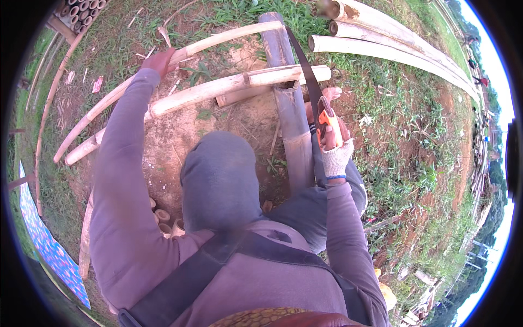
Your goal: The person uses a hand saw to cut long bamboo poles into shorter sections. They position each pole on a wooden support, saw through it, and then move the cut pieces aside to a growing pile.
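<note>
A long thin bamboo pole [223,37] runs from the left to the top of a thick grey bamboo log [297,133], where its end rests. My left hand [159,61] is closed around this pole, well back from that end. In my right hand [335,146], which wears a white fingerless glove, is the orange handle of a handsaw [311,82]. Its dark blade points away from me, with its tip beside the pole's end; whether they touch I cannot tell. A second bamboo pole [199,97] lies nearer to me across the log.
A short bamboo piece [231,98] lies under the second pole. My bare foot [330,97] is beside the log, close to the saw. Several thick bamboo poles [376,52] lie at the far right. Cut bamboo pieces [163,217] lie by my left leg, and stacked tubes [81,13] stand far left.
</note>
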Demonstrator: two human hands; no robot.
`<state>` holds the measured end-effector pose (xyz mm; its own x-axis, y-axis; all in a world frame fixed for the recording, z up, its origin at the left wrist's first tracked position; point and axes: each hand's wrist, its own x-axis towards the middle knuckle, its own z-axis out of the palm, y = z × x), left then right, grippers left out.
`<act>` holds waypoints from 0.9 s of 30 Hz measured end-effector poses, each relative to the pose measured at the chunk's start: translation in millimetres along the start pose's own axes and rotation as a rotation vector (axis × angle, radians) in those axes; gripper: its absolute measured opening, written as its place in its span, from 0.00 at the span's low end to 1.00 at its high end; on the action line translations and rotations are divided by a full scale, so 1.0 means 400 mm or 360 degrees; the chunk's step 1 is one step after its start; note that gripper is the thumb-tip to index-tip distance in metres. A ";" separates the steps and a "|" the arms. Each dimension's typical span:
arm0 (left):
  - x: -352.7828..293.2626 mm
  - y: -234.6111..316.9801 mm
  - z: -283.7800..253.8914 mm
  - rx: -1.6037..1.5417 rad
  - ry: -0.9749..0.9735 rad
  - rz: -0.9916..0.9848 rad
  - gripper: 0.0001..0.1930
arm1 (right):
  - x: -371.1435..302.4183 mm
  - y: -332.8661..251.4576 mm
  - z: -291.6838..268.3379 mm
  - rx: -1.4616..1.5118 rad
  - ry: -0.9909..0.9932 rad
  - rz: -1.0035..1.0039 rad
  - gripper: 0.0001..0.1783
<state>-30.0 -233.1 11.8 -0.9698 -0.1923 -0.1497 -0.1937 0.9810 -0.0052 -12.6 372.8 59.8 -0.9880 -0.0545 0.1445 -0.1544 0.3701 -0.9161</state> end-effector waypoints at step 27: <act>0.081 0.737 0.026 -0.0402 -0.0231 0.0203 0.31 | 0.037 -0.050 -0.056 -0.0288 0.0044 -0.0175 0.23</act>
<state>-117.1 50.0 -5.1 -0.9610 -0.0452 -0.2728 -0.1204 0.9565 0.2658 -24.3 385.5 88.6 -0.9643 -0.0796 0.2525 -0.2560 0.5238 -0.8125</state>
